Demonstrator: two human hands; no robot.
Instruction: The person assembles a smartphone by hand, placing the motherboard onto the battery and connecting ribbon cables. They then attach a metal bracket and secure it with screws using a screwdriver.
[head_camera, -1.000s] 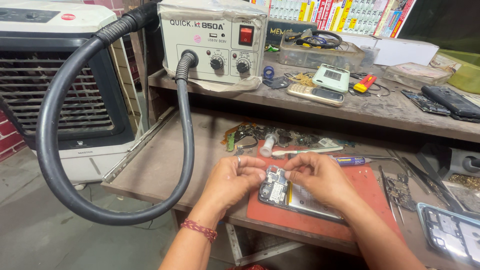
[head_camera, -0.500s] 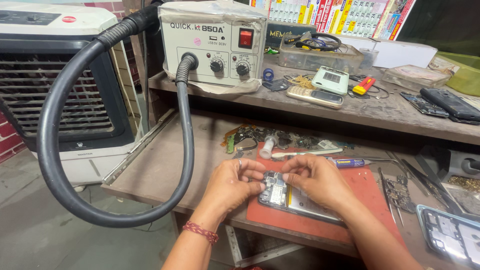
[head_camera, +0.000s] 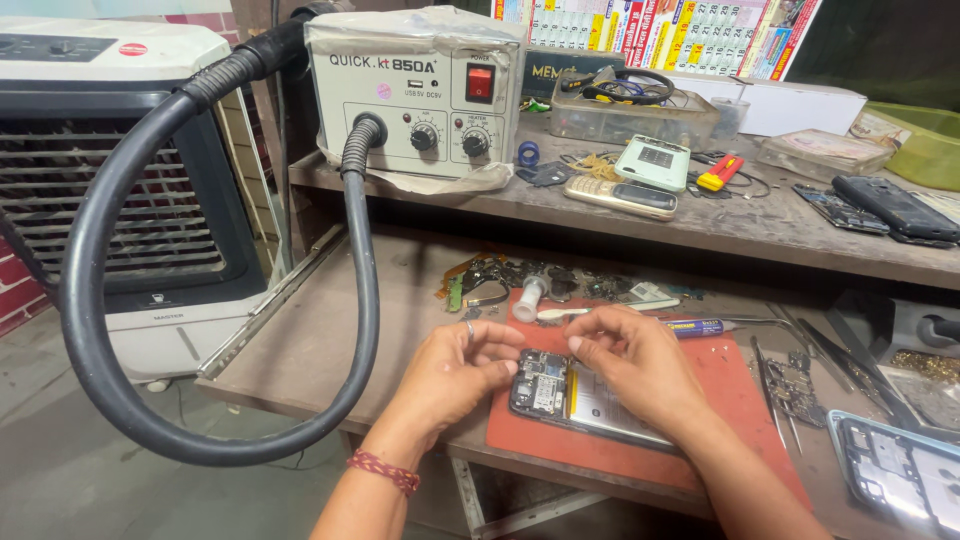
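White box (head_camera: 790, 105) on rear shelf; colourful calendar (head_camera: 650, 35) behind; red cooler sticker (head_camera: 132, 49).

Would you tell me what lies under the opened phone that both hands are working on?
The opened phone lies on a red work mat, which rests on the wooden bench. The left hand and right hand cover parts of the phone's edges.

place: phone repair workshop | signs: hot-air rework station (head_camera: 415, 95), opened phones (head_camera: 585, 395), tweezers (head_camera: 772, 385)
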